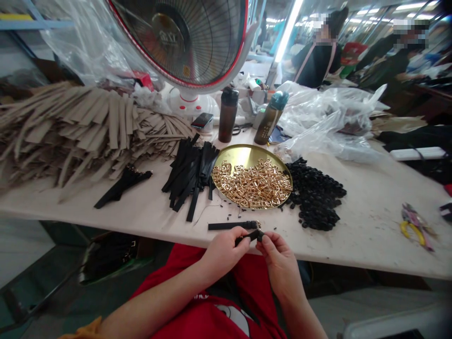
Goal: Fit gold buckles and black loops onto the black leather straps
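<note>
At the table's front edge, my left hand (226, 249) is closed around a short black strap (251, 234). My right hand (278, 256) pinches the strap's other end between thumb and fingertips; whether a small black loop sits there too, I cannot tell. Just beyond my hands lies another black strap (229, 226) with a gold buckle at its right end. A round gold tray (243, 153) behind it holds a heap of gold buckles (261, 188). To its right is a pile of small black loops (316, 197), and to its left a bunch of black straps (187, 176).
Beige strips (102, 122) are heaped at the left, with buckled black straps (122, 186) in front. A fan heater (190, 99), a dark bottle (228, 115) and a second bottle (270, 120) stand behind. Pliers (415, 228) lie right. Clear plastic (328, 117) covers the back right.
</note>
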Demonstrator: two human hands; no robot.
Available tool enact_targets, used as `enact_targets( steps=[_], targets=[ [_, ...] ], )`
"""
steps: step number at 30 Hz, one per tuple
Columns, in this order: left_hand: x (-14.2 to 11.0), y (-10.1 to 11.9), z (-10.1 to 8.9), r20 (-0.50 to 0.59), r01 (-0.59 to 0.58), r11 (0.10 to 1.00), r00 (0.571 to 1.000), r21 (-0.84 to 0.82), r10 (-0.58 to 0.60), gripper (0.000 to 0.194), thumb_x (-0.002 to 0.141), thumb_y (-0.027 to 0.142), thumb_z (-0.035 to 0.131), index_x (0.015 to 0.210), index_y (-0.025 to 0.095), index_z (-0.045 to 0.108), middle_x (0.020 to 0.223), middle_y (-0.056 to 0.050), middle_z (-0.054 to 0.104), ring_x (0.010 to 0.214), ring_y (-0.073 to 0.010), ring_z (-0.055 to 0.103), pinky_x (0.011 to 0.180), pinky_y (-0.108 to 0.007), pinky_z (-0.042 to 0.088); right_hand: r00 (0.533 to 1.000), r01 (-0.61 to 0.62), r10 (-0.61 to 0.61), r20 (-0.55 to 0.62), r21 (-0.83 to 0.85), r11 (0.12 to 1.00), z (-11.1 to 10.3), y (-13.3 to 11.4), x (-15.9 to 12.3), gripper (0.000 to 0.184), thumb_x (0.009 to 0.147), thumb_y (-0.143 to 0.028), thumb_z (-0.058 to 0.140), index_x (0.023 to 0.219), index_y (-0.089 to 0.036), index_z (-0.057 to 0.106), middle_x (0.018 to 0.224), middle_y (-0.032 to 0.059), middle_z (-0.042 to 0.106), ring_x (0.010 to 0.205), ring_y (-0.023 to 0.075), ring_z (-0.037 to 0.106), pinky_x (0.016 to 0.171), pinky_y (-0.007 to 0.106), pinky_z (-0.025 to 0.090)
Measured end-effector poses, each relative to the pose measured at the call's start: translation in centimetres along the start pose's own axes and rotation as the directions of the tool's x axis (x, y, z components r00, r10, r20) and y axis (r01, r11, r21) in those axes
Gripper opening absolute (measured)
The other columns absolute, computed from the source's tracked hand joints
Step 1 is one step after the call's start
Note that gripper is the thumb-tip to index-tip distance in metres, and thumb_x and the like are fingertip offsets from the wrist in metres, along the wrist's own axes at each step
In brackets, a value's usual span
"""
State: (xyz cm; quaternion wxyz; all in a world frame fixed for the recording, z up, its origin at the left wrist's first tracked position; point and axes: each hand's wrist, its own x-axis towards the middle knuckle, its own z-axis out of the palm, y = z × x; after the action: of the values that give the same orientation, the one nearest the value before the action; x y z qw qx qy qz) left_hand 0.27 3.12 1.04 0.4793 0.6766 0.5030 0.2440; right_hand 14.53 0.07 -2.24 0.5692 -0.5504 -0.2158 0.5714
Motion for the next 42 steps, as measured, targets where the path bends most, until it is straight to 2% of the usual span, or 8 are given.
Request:
enact_targets(
  steps=[4,12,18,24,29,33,38,42],
  targets=[
    [-0.6,-0.1,0.3,-0.002,0.004,1.000,1.000,-0.017,-0.004,0.019,0.081,0.026,0.041,0.082,0.019,0.059,0.073,0.002,0.060,0.067,-0.0112,0.052,0.063,-0.020,0.037,0.997,0.080,-0.078,0.014,-0.186,0.979,-0.3,-0.2,-0.7,0.026,0.066,-0.035,0.068,0.085,-0.019,0.061,0.074,-0.0018,0.062,0.070,0.0123,0.056,0.070,0.025,0.045],
    [-1.0,-0.1,0.0,0.088,0.016,1.000,0.996,0.020,-0.018,0.020,0.079,0.027,0.040,0.074,0.017,0.057,0.062,0.003,0.055,0.057,-0.0105,0.048,0.053,-0.019,0.033,0.996,-0.064,0.060,0.072,0.054,0.997,-0.3,0.3,-0.8,0.019,0.063,-0.032,0.071,0.074,-0.020,0.060,0.070,-0.0031,0.063,0.063,0.0106,0.057,0.066,0.024,0.048],
    [-0.5,-0.1,-0.7,0.159,0.025,0.990,0.986,0.138,-0.048,0.022,0.077,0.025,0.039,0.073,0.018,0.060,0.061,0.002,0.057,0.056,-0.0113,0.048,0.053,-0.020,0.033,0.992,0.108,-0.085,0.088,-0.306,0.946,-1.6,0.7,-0.5,0.026,0.068,-0.035,0.066,0.090,-0.023,0.061,0.079,-0.0005,0.065,0.074,0.0159,0.060,0.074,0.030,0.047],
    [0.2,-0.6,-0.6,0.209,-0.012,0.980,0.977,0.197,-0.030,0.023,0.077,0.023,0.039,0.077,0.019,0.062,0.066,0.001,0.060,0.062,-0.0130,0.052,0.056,-0.020,0.034,0.973,0.111,0.003,0.229,-0.484,0.868,-2.5,0.3,0.3,0.025,0.068,-0.036,0.064,0.089,-0.022,0.067,0.085,0.0032,0.068,0.079,0.0202,0.061,0.079,0.036,0.045],
    [0.2,-0.7,0.3,0.173,-0.038,0.984,0.985,0.176,0.007,0.023,0.079,0.023,0.038,0.078,0.018,0.060,0.072,0.000,0.062,0.067,-0.0139,0.054,0.059,-0.021,0.036,0.972,-0.153,0.177,0.153,-0.154,0.976,-1.8,1.1,0.4,0.026,0.066,-0.035,0.067,0.089,-0.022,0.066,0.069,-0.0008,0.066,0.062,0.0132,0.058,0.065,0.027,0.048],
    [0.1,-1.0,1.3,0.094,-0.003,0.989,0.996,0.145,-0.010,0.021,0.081,0.024,0.038,0.080,0.018,0.058,0.078,-0.002,0.063,0.072,-0.0151,0.055,0.063,-0.022,0.039,0.976,-0.202,0.189,0.112,0.124,0.972,-0.5,2.1,0.0,0.021,0.062,-0.032,0.071,0.080,-0.021,0.065,0.071,-0.0014,0.065,0.064,0.0118,0.058,0.065,0.025,0.048],
    [-0.5,-1.3,1.4,0.130,0.022,0.998,0.991,0.065,-0.030,0.023,0.080,0.022,0.041,0.101,0.019,0.050,0.081,-0.002,0.063,0.073,-0.0154,0.056,0.068,-0.024,0.042,0.973,-0.229,0.219,0.068,0.230,0.946,0.0,2.4,-0.5,0.016,0.063,-0.027,0.070,0.076,-0.022,0.064,0.077,-0.0014,0.066,0.065,0.0113,0.058,0.064,0.023,0.048],
    [-0.9,-1.2,1.1,0.140,0.017,1.000,0.990,-0.006,-0.016,0.030,0.078,0.016,0.040,0.108,0.018,0.042,0.078,-0.001,0.063,0.074,-0.0147,0.057,0.071,-0.025,0.042,0.969,-0.238,0.212,0.130,0.231,0.943,0.1,2.3,-1.1,0.016,0.064,-0.025,0.070,0.078,-0.022,0.063,0.071,-0.0030,0.064,0.061,0.0093,0.056,0.063,0.021,0.046]
  ],
)
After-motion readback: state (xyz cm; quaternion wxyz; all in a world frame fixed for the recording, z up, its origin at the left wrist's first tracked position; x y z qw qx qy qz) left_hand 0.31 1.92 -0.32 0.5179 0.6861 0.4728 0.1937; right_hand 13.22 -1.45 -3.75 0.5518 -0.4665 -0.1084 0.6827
